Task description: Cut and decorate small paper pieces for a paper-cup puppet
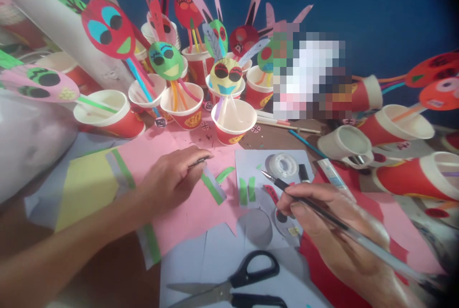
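Note:
My left hand is closed over the pink paper, its thumb and finger pinching a small dark object, perhaps a pen cap. My right hand grips a black-and-clear pen, whose bare tip points up and left. Green paper strips lie between the hands. Near the pen tip are two short green pieces and a roll of clear tape. Below them sits a grey paper oval, beside a partly covered cutout with dark and red bits.
Open black-handled scissors lie at the front on white paper. Red and white paper cups holding paper faces on straws line the back. At right stand a white mug, a glue tube and tipped cups.

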`<act>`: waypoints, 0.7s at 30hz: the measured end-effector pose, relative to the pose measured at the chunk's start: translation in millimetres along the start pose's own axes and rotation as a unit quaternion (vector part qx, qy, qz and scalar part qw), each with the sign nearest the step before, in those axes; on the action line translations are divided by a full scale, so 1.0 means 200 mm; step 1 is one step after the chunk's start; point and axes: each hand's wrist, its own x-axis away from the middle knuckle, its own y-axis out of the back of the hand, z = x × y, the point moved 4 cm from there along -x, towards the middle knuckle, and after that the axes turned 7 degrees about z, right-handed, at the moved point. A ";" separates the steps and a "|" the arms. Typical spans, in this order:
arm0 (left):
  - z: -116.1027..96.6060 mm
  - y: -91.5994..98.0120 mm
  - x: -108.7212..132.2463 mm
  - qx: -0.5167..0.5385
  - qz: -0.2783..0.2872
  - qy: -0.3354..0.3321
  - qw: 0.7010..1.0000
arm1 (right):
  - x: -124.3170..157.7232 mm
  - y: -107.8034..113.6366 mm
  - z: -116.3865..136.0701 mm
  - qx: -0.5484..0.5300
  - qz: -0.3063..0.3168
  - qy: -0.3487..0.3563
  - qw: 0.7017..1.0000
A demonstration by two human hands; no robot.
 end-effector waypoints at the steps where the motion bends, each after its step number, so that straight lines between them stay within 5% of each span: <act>1: 0.02 -0.01 -0.01 -0.020 0.011 0.011 1.000 | 0.00 0.00 0.00 0.009 0.009 0.011 1.000; 10: -0.03 -0.10 -0.01 -0.128 0.119 -0.088 0.981 | -0.01 0.00 -0.01 0.013 0.045 0.040 0.998; 21: -0.02 -0.12 0.01 -0.178 0.085 -0.095 0.976 | -0.02 -0.01 0.00 0.032 0.058 0.050 0.997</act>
